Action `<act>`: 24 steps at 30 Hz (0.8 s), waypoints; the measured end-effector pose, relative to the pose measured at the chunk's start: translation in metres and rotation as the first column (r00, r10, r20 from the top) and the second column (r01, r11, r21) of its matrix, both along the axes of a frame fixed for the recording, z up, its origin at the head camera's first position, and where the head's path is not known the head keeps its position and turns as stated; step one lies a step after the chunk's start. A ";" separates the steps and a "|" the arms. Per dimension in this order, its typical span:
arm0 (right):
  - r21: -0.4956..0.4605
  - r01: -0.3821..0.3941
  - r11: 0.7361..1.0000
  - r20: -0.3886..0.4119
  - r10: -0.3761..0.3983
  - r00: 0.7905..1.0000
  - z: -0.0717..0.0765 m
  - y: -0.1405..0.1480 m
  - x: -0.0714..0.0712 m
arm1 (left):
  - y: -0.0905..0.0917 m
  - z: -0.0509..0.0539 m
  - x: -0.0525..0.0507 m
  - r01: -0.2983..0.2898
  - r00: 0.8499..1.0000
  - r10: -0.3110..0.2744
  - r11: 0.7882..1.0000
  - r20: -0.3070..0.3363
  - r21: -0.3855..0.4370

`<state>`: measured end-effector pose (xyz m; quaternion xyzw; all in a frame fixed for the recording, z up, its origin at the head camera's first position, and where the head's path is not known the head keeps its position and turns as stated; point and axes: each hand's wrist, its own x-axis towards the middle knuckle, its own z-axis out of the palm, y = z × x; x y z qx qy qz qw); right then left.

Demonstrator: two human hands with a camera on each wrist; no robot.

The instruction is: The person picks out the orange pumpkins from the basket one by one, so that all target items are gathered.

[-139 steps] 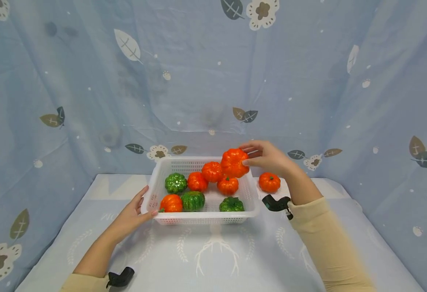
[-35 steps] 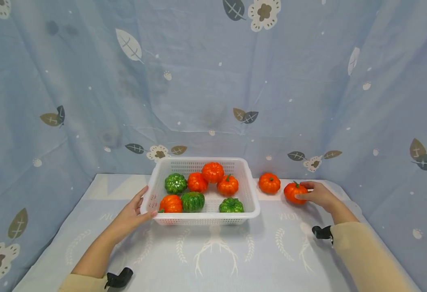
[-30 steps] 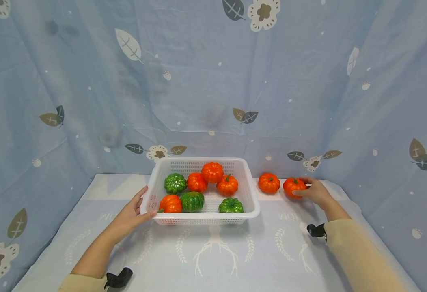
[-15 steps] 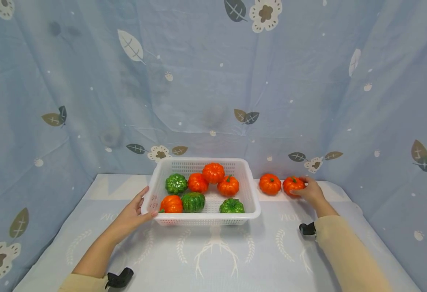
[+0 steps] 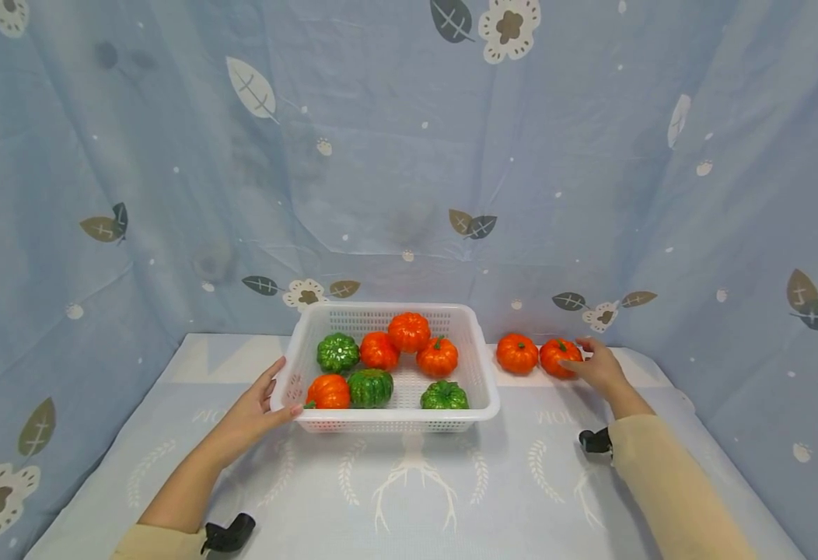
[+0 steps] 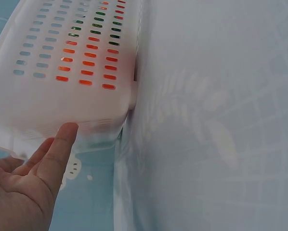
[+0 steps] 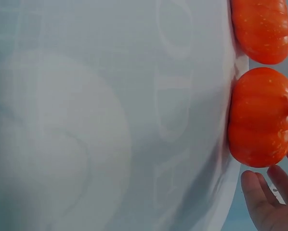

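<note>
My left hand [image 5: 251,416] rests against the left end of a white plastic basket [image 5: 395,414]. Its thumb lies at the front rim and its fingers, fairly straight, touch the outer side wall in the left wrist view. At the right, my right hand [image 5: 601,372] is spread beside an orange pumpkin [image 5: 558,358]. In the right wrist view, several fingertips [image 7: 250,180] sit apart from that pumpkin [image 7: 260,118]; whether the thumb touches it I cannot tell. A second orange pumpkin [image 5: 517,354] stands just left of it, close to the basket.
Inside the basket lie several small pumpkins, among them an orange one [image 5: 409,332], a striped green one [image 5: 370,387] and a glittery green one [image 5: 444,395]. A patterned cloth covers the table [image 5: 416,490]; a blue curtain [image 5: 381,155] hangs behind.
My right hand carried an orange pumpkin from above the basket to the table's right, slid it left beside the other pumpkin, then loosened its fingers. My left hand stayed at the basket.
</note>
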<state>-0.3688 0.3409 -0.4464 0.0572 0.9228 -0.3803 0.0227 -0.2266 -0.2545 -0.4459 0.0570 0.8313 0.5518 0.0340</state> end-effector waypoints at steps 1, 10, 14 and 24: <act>-0.004 -0.003 1.000 0.003 0.003 1.000 0.000 0.001 0.000 | 0.000 0.000 0.000 0.000 1.000 0.000 1.000 0.000 0.002; -0.036 0.004 0.999 -0.019 -0.005 1.000 -0.003 0.000 0.000 | 0.001 0.002 0.001 0.006 1.000 -0.006 1.000 -0.003 0.017; -0.040 0.021 0.999 -0.015 -0.022 1.000 -0.004 -0.003 -0.002 | 0.000 0.002 0.001 0.010 1.000 -0.009 1.000 -0.007 0.027; -0.027 0.053 0.998 0.000 -0.053 0.999 -0.005 -0.006 -0.001 | -0.001 0.000 0.000 0.014 1.000 -0.014 0.999 -0.004 0.038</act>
